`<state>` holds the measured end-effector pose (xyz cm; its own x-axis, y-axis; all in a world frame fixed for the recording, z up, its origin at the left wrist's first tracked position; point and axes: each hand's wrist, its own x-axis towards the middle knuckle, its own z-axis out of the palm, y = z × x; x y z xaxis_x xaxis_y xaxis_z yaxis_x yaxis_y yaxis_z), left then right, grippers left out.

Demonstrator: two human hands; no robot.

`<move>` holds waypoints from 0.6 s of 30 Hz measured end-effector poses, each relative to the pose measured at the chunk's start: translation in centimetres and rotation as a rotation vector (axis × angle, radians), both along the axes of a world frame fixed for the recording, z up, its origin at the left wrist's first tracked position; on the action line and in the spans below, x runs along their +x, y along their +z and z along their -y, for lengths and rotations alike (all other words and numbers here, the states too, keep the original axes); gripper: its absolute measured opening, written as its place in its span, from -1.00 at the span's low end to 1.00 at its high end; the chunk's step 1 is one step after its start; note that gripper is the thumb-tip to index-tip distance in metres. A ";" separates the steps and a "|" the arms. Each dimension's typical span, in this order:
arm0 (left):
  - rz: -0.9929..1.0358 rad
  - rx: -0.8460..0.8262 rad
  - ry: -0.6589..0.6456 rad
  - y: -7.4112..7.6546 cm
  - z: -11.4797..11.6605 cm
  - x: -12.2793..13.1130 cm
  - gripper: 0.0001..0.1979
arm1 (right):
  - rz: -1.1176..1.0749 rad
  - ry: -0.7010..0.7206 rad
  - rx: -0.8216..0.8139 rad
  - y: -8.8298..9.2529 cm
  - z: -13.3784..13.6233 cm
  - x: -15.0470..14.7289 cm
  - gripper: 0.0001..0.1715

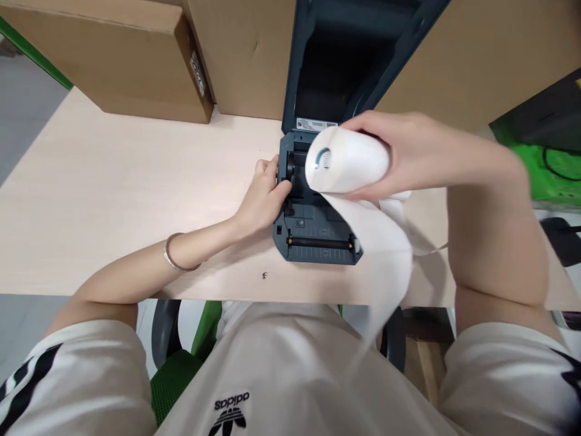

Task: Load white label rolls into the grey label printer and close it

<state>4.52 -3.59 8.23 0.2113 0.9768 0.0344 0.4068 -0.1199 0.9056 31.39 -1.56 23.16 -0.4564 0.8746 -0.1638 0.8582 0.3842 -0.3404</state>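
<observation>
A dark blue-grey label printer (318, 213) lies on the table with its lid (290, 91) raised and its black roller showing near the front. My left hand (267, 192) grips the printer's left side wall, thumb over the edge and fingers outside. In my right hand (385, 151) is a white paper roll (351, 158), held above the right part of the open printer. The roll's hollow core faces left. From it a loose strip of paper (385, 254) hangs down past the table's front edge. A second white paper piece (397, 209) shows partly behind the strip.
A cardboard box (136, 66) stands at the back left of the pale table (113, 181). Larger cardboard (249, 54) rises behind the printer. A green surface with a black cable (556, 169) is at far right. The chair's armrests (166, 333) sit below the front edge.
</observation>
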 end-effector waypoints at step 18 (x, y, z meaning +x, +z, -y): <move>0.098 0.006 0.003 -0.8 -0.1 -0.2 -0.40 | 0.211 0.059 -0.012 -1.7 -4.0 -3.6 -0.09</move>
